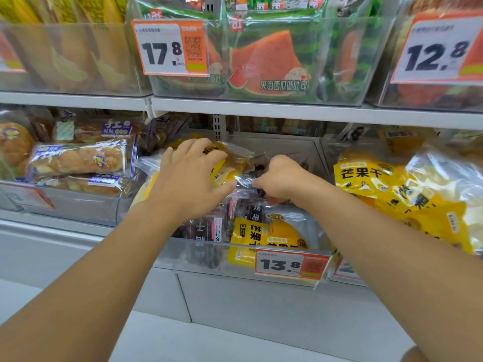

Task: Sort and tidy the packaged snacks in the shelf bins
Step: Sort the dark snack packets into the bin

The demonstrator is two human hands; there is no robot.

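Centre bin [183, 253], lower shelf, clear plastic — mixed stock: dark-wrapped plum packs [206, 228] and a yellow mango pack [264, 235] lying at the front above the 13.8 price tag [291, 266], more clear-film packs heaped behind. Risks, as judged: slippery film sliding out of a light pinch and dropping back into the heap; the loose pile toppling forward over the low front wall if the lower packs are disturbed; the overfull mango bags [407, 194] in the bin to the right, already leaning above their rim, knocked loose by the right forearm passing close beside them; mango and plum packs ending up mixed again if lifted together. Left hand [188, 178] — grip spread, fingers splayed and only lightly bent, laid over the top of an amber-and-yellow pack [232, 163] at the back of the heap, thumb reaching toward the clear film edge; pressing or steadying rather than closing round it, by the look. Right hand [279, 176] — grip curled tight, fingertips pinching the crinkled edge of a clear-film pack [247, 182] just beside the left thumb; contents of that pack too hidden to name. Hands nearly touching over the middle of the bin.
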